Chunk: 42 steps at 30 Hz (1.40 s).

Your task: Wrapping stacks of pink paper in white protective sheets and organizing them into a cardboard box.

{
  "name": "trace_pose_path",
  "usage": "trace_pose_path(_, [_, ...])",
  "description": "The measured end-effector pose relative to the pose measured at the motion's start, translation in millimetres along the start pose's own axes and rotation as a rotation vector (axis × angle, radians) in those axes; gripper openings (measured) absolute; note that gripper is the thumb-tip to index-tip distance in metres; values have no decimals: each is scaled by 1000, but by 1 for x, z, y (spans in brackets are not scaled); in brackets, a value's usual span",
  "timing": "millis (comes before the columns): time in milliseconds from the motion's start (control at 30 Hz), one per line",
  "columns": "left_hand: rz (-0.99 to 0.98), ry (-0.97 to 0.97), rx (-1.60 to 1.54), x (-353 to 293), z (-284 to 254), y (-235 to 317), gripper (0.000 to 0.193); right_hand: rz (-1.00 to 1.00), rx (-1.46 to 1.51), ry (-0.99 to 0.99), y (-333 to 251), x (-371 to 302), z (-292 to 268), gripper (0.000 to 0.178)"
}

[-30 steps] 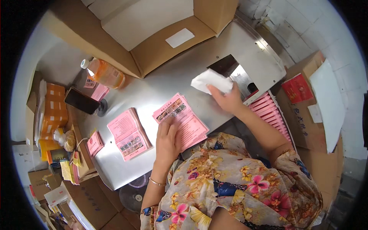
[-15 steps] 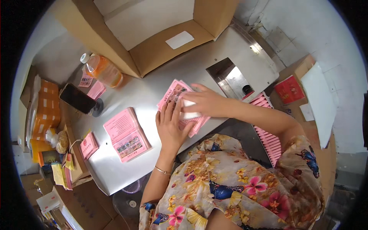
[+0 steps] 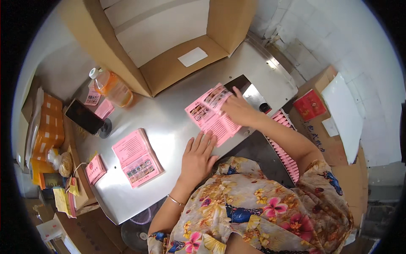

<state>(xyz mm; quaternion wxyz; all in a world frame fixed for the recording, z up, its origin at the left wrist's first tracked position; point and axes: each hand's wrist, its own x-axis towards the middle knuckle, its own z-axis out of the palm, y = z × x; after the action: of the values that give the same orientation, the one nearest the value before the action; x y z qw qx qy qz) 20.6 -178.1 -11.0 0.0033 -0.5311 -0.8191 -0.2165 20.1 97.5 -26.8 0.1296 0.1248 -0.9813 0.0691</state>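
Note:
Pink printed leaflets lie in a loose pile on the metal tabletop, right of its middle. My right hand is over the pile's right side with its fingers curled on a pink leaflet whose far edge stands raised and slightly blurred. Under that palm the pile is hidden. My left hand rests flat at the near left edge of the pile, fingers stretched out, fingertips touching the paper. To the left lies a thicker stack of pink leaflets, apart from both hands.
A large open carton stands at the back. Along the left are a bottle of orange drink, a phone on a stand and a small pink packet. A slot opens at the tabletop's right, beside a row of pink folded pieces.
My right hand has moved right and raised a leaflet's edge; the white thing beneath it no longer shows. My left hand has slid down toward me. The view has shifted slightly.

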Motion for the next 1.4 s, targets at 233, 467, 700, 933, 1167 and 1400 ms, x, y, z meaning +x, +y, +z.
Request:
trace_pose_path(233, [-89,18,-18,-29,-20,-10,50,122,47,-16,45,-29,-4,11])
trace_pose_path(467, [-300,247,43,-57,-34,-16,25,388,56,-205,37,-45,-24,17])
trace_pose_path(700, [-231,480,-15,-23,-60,13,23,210,-124,-159,36,-44,-78,24])
trace_pose_path(933, [-221,662,-127,50,-90,-26,33,171,413,19,36,6,-122,27])
trace_pose_path(1167, [-372,976,-499,204,-109,-149,69,-128,286,435,76,150,-107,48])
trace_pose_path(1400, [-645,1028,-219,255,-91,-207,85,337,451,603,146,252,-33,69])
